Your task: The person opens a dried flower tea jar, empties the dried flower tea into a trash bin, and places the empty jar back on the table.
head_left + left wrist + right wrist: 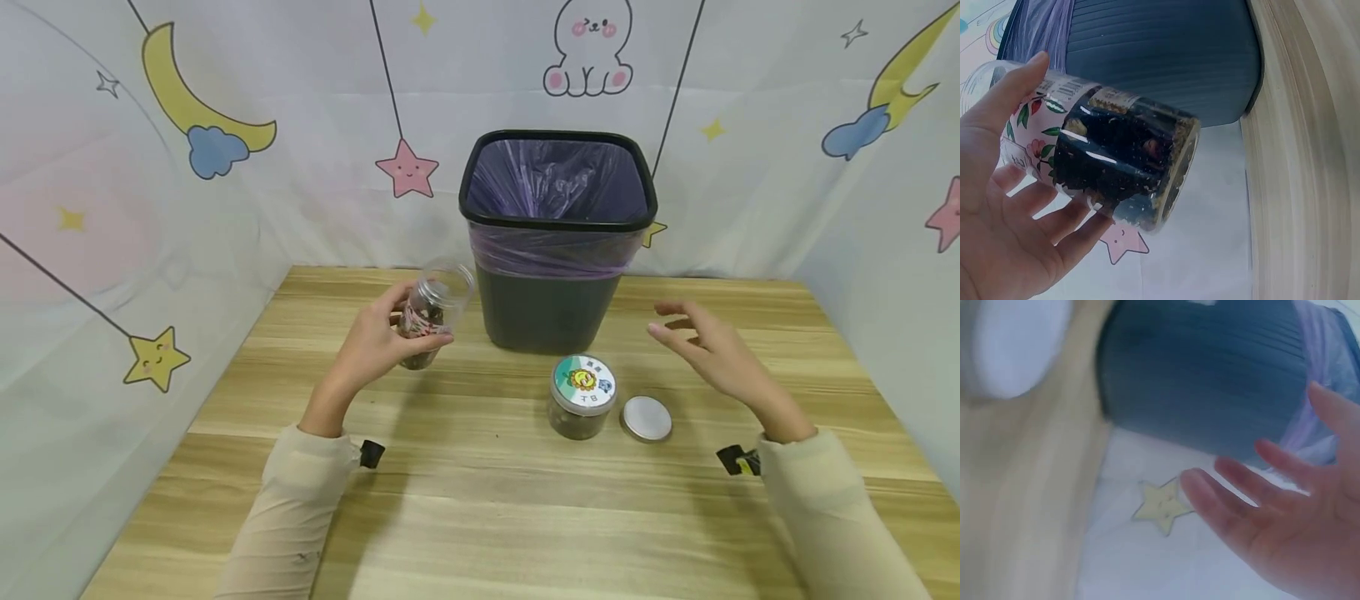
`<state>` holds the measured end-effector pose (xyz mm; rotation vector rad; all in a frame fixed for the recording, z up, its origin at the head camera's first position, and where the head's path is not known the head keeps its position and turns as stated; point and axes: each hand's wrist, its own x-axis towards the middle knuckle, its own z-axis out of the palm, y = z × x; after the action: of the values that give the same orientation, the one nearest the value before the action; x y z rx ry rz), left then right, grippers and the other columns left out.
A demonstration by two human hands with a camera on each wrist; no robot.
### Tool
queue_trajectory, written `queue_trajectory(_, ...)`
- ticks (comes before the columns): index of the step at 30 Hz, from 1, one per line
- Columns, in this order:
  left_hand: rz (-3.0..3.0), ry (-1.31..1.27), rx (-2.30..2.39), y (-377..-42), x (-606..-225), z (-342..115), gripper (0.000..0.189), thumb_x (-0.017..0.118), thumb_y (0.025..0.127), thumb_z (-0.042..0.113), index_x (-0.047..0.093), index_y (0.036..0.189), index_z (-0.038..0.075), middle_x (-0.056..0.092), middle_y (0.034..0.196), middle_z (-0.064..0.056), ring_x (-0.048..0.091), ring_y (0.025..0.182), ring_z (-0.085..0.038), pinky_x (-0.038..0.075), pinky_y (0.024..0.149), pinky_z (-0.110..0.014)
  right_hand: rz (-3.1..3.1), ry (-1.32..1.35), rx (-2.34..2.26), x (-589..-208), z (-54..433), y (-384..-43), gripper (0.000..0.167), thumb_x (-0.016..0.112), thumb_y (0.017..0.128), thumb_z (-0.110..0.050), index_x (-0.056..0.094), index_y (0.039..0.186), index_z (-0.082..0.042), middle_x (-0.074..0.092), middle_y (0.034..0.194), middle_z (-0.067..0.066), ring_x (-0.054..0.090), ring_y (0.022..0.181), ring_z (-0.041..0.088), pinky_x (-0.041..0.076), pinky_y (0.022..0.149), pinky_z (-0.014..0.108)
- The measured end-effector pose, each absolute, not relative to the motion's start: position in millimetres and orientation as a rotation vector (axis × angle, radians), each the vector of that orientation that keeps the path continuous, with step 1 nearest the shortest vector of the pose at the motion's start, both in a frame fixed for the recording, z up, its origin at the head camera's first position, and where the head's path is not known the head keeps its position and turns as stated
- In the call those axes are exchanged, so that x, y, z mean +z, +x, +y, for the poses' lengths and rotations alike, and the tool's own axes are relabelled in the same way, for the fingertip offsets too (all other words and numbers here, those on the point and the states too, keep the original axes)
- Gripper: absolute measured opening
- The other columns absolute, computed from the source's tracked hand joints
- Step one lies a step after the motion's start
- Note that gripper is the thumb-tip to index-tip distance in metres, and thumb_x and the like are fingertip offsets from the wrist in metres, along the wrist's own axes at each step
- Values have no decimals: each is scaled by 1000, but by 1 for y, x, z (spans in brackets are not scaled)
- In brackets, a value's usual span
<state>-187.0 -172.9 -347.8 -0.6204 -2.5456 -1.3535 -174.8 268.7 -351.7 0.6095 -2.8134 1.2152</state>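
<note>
My left hand (380,337) holds a clear plastic jar (1125,153) to the left of the bin, thumb on one side and fingers round the other. The jar is tilted, with its clear rim (450,282) leaning toward the bin. A pale floral label wraps its upper part, and dark, dried-looking bits fill the lower part. My right hand (712,350) is empty to the right of the bin, fingers loosely bent and apart. Between the hands, a silver round lid (647,418) lies flat on the table beside a second jar (582,397) with a printed sunflower lid.
A dark bin (547,308) with a black rim and purple liner stands at the back of the wood-grain table (465,508). Behind it and along both sides hangs a pale cloth (322,183) printed with stars and moons.
</note>
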Motion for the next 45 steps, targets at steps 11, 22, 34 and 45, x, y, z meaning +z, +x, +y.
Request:
queue_trajectory(11, -2465, -506, -1282, -194, -338, -170, 73, 91, 74, 25, 54, 136, 12, 67, 115, -9, 67, 98, -31, 56, 81, -48, -2552, 488, 1510, -310, 237, -197, 73, 57, 102, -30, 16, 158, -6, 20, 162, 14, 29, 145, 36, 30, 112, 55)
queue_trajectory(22, -2381, -417, -1205, -202, -321, -164, 76, 91, 74, 24, 53, 138, 11, 67, 117, -15, 67, 99, -32, 55, 82, -49, -2389, 457, 1588, -287, 209, -216, 77, 52, 101, -41, 9, 160, -16, 11, 165, 6, 16, 150, 27, 20, 118, 49)
queue_trajectory(34, -2282, -338, -1166, -215, -299, -153, 77, 92, 71, 27, 55, 138, 15, 68, 116, -11, 64, 98, -26, 51, 81, -45, -2315, 273, 1579, -283, 191, -226, 74, 41, 103, -48, 10, 160, -12, 21, 161, 17, 30, 143, 28, 25, 117, 41)
queue_trajectory(45, -2231, -308, -949, -230, -272, -148, 77, 91, 74, 28, 55, 141, 21, 63, 132, -4, 58, 118, -24, 46, 97, -44, -2334, 257, 1458, -289, 180, -230, 73, 31, 102, -54, 7, 160, -16, 18, 162, 18, 23, 146, 32, 19, 118, 46)
